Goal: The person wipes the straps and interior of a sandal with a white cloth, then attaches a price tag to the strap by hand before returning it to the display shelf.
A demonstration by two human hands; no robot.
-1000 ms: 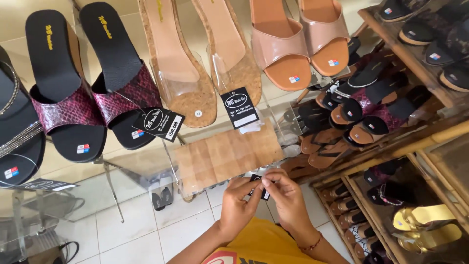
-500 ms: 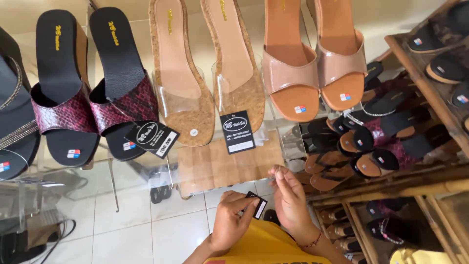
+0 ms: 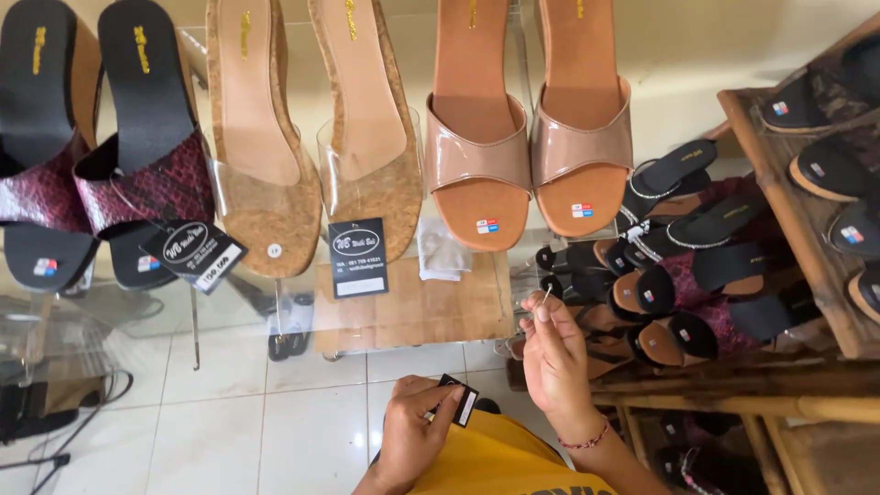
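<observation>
The left hand [image 3: 414, 438] pinches a small black rectangular price tag with a white label [image 3: 458, 400] between thumb and forefinger, low over the white tiled floor [image 3: 229, 431] and below the front edge of the clear glass shelf [image 3: 119, 316]. The right hand [image 3: 553, 357] is raised just past that front edge, near its right corner, with fingertips pressed together on a thin pale loop of tag string [image 3: 544, 296]. On the shelf stand a pair of glossy tan peach slide sandals [image 3: 527, 137], a pair of cork wedges with clear straps [image 3: 312, 137] carrying a black hang tag [image 3: 357, 257], and black wedges with maroon snakeskin bands [image 3: 101, 147]. A wooden rack of flat sandals [image 3: 807, 238] stands to the right.
</observation>
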